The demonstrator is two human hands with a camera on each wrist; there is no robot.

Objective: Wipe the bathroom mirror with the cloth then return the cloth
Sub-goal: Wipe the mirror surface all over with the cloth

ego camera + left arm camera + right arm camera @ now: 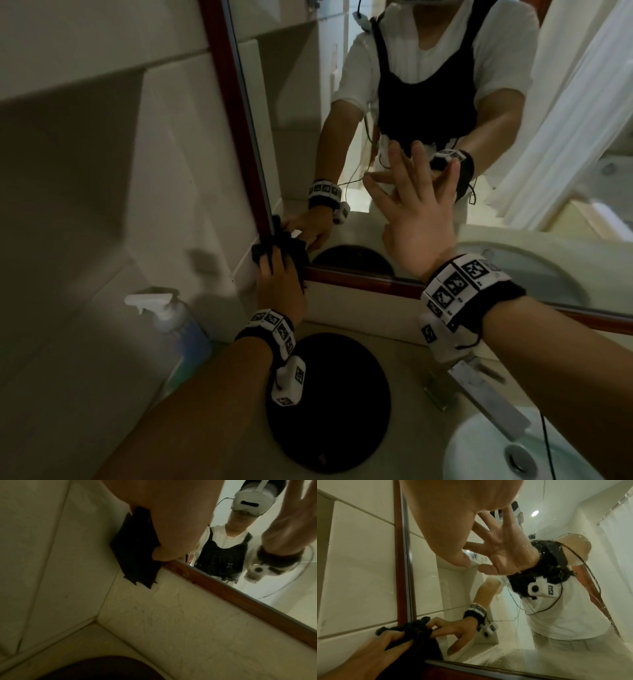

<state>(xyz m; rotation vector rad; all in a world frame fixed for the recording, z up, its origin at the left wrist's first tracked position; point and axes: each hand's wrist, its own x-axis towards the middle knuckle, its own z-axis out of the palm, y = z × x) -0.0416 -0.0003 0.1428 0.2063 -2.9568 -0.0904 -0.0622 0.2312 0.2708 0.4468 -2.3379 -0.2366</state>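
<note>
The mirror (301, 102) has a dark red wooden frame (231, 102) and hangs over the counter. My left hand (279, 284) grips a bunched black cloth (297, 256) and holds it at the mirror's bottom-left corner, over the frame. The left wrist view shows the cloth (135, 553) hanging under my left hand (171, 520) beside the frame (240, 596). My right hand (414, 212) is raised in front of the glass with its fingers spread and holds nothing. I cannot tell whether its fingertips touch the glass. From the right wrist, my right hand (453, 513), the cloth (419, 635) and my left hand (368, 655) show.
A spray bottle (178, 329) stands on the beige counter at the left wall. A round black object (329, 404) lies on the counter below my left wrist. A metal faucet (486, 394) and the white sink basin (479, 455) are at the lower right. Tiled walls close the corner on the left.
</note>
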